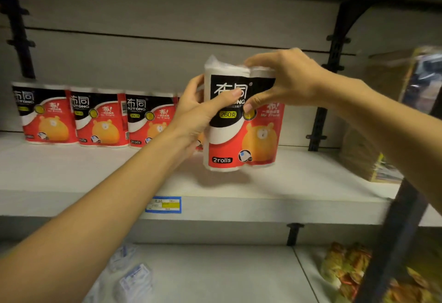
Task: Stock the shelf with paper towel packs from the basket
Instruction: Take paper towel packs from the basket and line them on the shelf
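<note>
A two-roll paper towel pack (241, 140) in red, black and white wrap with an orange bear is held upright just above the white shelf (299, 183). My left hand (201, 113) grips its left side, thumb across the front. My right hand (284, 80) clasps its top right from above. Three matching packs (98, 121) stand in a row at the back left of the shelf; a fourth is mostly hidden behind my left hand. The basket is out of view.
A black upright post (323, 121) and bracket bound the bay on the right, with brown-wrapped goods (373, 154) beyond it. A blue-and-yellow price tag (163, 204) sits on the shelf edge. The lower shelf holds clear plastic packs (134, 278) and colourful bags (346, 269).
</note>
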The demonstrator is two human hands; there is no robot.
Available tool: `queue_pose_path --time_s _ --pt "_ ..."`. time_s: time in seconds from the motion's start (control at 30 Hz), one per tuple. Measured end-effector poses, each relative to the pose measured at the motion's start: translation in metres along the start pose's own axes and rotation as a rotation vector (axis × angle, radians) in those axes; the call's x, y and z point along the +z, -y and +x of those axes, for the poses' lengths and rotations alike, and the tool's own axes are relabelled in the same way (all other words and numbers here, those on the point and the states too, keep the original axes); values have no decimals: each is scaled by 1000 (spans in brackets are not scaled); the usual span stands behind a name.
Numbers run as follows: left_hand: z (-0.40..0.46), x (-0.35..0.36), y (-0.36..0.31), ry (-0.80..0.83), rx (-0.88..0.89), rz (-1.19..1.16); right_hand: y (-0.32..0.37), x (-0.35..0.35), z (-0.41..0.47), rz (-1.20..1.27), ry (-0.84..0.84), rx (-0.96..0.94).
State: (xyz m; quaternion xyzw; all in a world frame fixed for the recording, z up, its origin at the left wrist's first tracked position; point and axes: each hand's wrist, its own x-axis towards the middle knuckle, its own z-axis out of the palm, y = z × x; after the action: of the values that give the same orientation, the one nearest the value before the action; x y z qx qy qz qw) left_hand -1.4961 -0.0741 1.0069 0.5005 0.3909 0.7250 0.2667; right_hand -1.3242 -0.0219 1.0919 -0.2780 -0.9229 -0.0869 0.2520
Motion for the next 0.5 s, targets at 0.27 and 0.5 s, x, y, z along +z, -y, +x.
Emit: queue_pose_path --time_s 0.27,0.5 --pt "4 18 10 -37 -71 32 -48 0 -14 -139 -145 89" --pt "12 11 25 -122 -152 123 -109 18 -33 -327 -208 293"
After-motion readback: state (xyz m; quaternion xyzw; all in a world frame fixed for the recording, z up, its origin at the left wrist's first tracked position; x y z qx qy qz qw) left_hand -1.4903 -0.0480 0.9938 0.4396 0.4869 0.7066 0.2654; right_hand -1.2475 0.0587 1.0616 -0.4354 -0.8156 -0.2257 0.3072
